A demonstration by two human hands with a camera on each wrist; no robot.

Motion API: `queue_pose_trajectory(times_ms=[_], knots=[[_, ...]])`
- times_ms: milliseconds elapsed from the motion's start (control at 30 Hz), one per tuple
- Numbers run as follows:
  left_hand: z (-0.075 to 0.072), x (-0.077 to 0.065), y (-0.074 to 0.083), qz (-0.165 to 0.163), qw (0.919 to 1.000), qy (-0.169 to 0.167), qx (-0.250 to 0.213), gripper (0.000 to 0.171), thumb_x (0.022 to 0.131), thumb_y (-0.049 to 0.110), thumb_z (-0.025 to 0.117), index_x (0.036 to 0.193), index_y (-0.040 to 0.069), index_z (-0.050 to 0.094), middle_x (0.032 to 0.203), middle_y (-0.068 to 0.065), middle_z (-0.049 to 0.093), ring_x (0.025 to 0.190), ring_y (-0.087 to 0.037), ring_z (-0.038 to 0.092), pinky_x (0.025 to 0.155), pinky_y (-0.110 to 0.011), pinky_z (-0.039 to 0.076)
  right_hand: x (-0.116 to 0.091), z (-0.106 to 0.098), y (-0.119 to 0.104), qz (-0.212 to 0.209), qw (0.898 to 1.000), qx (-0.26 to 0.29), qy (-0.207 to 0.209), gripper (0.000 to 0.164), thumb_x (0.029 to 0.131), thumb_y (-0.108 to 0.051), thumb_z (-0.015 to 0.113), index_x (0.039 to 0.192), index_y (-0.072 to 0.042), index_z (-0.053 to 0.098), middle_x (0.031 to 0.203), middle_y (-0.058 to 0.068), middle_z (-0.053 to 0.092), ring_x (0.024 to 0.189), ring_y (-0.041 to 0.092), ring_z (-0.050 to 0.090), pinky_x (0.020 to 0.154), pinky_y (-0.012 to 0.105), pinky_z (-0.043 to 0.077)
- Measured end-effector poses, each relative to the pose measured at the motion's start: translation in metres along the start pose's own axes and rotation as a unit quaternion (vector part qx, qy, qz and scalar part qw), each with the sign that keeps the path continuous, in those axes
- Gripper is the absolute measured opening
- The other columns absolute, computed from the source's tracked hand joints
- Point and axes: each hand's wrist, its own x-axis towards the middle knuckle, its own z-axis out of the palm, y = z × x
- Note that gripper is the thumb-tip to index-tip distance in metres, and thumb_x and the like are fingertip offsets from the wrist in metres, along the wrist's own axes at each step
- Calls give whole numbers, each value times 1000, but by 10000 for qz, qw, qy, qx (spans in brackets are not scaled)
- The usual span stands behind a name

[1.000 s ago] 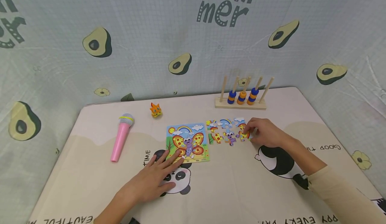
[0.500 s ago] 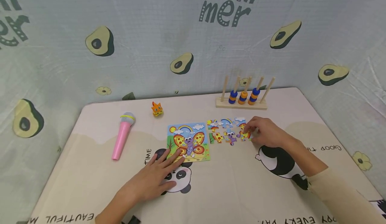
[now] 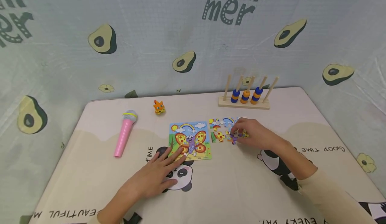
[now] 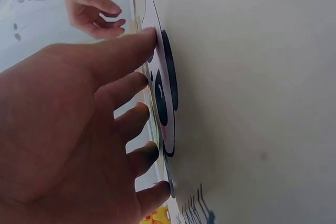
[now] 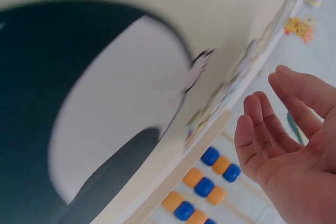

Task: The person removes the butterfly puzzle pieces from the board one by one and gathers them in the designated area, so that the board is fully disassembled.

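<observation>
My left hand (image 3: 152,180) rests with spread, straight fingers over the lower-left part of a square butterfly picture board (image 3: 197,127). Just right of the board lie several butterfly puzzle pieces (image 3: 217,136) in two rows with small gaps. Above the right-hand pieces hovers my right hand (image 3: 256,135), covering some of them in the head view. In the right wrist view its fingers (image 5: 265,129) are loosely bent, with the thumb apart and nothing between them. The left wrist view also shows the right hand (image 4: 86,6) holding nothing.
A wooden bead counter (image 3: 243,104) with blue and orange beads stands at the back right. Farther left are an orange toy figure (image 3: 159,107) and a pink toy microphone (image 3: 124,136). A printed cloth hangs behind the table (image 3: 217,190).
My right hand has moved left from the right-end pieces, over the middle ones. The left hand stays on the board. The head view has shifted slightly.
</observation>
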Motion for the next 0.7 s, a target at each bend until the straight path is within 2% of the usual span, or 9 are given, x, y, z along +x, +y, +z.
queue_pose_trajectory(times_ms=[300,533,700], knots=[[-3,-7,3,8,10000,-35,52,70,102,36,66,164,23,36,176,0,17,160,-40,18,124,-67,22,20,10,-21,-285,9994,45,-176,22,91,-4,74,112,-9,76,112,5,69,87,22,63,75,30,51],[1,-15,5,-117,9998,-32,162,70,101,39,66,163,24,38,175,-6,19,159,-40,23,125,-63,26,37,18,-38,-401,9981,241,-409,21,93,-7,74,113,-12,76,114,3,69,98,24,63,83,34,53],[2,-22,4,-189,9994,130,240,72,100,40,68,163,21,37,174,-14,21,158,-43,26,124,-62,28,50,26,-51,-519,9963,266,-628,21,93,-5,73,114,-10,76,110,4,68,95,24,62,84,34,52]])
